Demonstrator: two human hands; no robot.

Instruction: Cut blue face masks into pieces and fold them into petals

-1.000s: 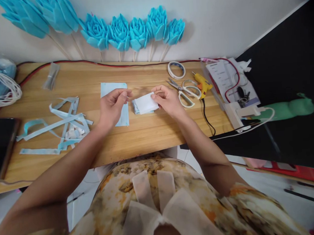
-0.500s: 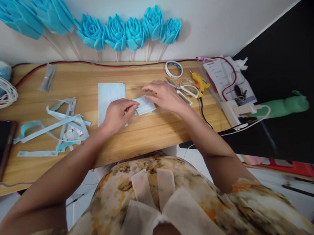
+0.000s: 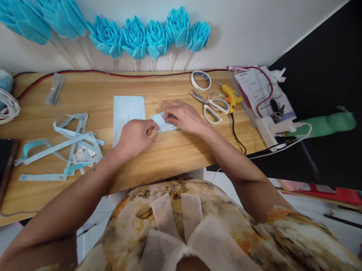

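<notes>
A small folded piece of light-blue face-mask fabric (image 3: pixel 159 119) lies on the wooden table between my hands. My left hand (image 3: pixel 137 135) is closed in a pinch at its left corner. From the other side my right hand (image 3: pixel 183 117) bends over the piece, its thumb and fingers closed on it and hiding its right part. Beside and partly under my left hand is a flat stack of light-blue rectangular mask sheets (image 3: pixel 128 108). Scissors with white handles (image 3: pixel 212 105) rest to the right of my right hand.
Cut light-blue strips (image 3: pixel 78 145) lie in a tangle at left, near a dark tablet (image 3: pixel 1 173). A yellow glue gun (image 3: pixel 231 97) and a tape roll (image 3: pixel 201 80) are at right. Several blue fabric flowers (image 3: pixel 133 39) on sticks lean on the wall.
My right hand has shifted slightly down and left, its fingers curling in onto the folded piece. My left hand has lowered a little. More of the scissors' handles shows.
</notes>
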